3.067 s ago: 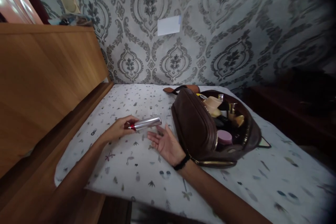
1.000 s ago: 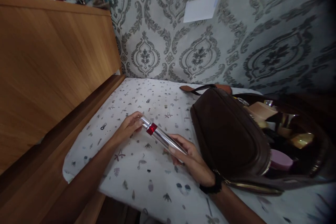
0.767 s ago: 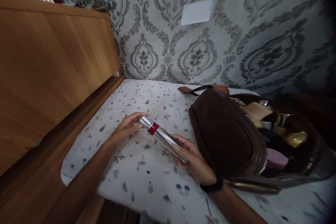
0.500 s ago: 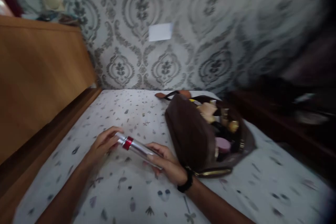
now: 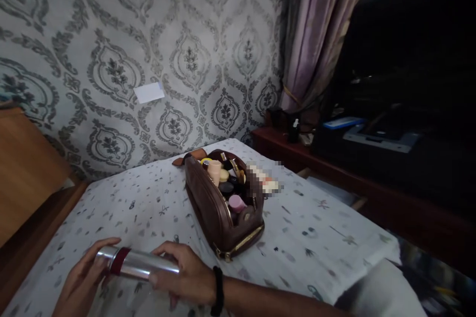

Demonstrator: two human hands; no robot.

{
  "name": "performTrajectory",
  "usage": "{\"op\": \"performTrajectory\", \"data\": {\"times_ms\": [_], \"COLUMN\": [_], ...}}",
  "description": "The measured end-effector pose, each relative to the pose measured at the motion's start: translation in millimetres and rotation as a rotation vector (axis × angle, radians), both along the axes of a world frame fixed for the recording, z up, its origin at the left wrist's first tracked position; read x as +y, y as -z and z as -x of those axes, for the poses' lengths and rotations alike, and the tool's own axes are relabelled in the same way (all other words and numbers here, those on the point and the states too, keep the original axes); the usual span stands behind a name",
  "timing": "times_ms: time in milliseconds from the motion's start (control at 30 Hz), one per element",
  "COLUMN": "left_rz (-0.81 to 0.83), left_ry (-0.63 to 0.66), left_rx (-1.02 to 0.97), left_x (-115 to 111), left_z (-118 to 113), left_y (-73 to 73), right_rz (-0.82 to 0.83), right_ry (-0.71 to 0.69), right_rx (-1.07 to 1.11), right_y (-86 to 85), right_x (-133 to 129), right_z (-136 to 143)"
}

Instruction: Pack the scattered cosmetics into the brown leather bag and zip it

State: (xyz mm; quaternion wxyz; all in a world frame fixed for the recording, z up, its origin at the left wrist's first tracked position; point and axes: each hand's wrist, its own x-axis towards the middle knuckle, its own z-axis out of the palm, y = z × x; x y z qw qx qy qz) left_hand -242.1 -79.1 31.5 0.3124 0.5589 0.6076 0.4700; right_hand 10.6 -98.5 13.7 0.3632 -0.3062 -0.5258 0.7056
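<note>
A shiny silver cylindrical bottle (image 5: 138,263) with a dark red band lies nearly level between my hands, low over the bedsheet. My left hand (image 5: 82,273) has its fingers closed round the end beside the band. Farther along, my right hand (image 5: 188,271) grips the body between thumb and fingers; a black band circles that wrist. Beyond my right hand an unzipped brown toiletry bag (image 5: 204,218) stands on the sheet. Inside it are a pink-lidded container (image 5: 236,203), a beige container (image 5: 214,171) and several other cosmetics, partly hidden by the bag's sides.
The patterned white sheet (image 5: 305,237) covers the surface under the bag. A wooden board (image 5: 31,168) borders the left. At the right stand a dark red-brown cabinet (image 5: 293,163) with a partly open drawer and a large black screen (image 5: 394,74). Patterned wallpaper (image 5: 189,59) lies behind.
The view has swung right, so the bag, wall card and hands appear farther left. The bottle lies more level. Both hands stay on it.
</note>
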Motion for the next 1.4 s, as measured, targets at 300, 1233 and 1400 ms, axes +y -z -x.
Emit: {"op": "performTrajectory", "data": {"times_ms": [300,1233,1400], "left_rz": [0.013,-0.61,-0.602], "left_ry": [0.218,0.579,0.572], "left_rx": [-0.224,0.485,0.485], "left_x": [-3,77,79], "left_z": [-63,-243,-243], "left_y": [-46.0,-82.4,-80.1], "right_rz": [-0.212,-0.875,-0.909], "right_ry": [0.007,0.641,0.549], "right_rx": [0.074,-1.463,-1.492], "right_y": [-38.1,-115.6,-112.4], "right_x": [-41,-3,-2], "right_z": [-72,-163,-164]}}
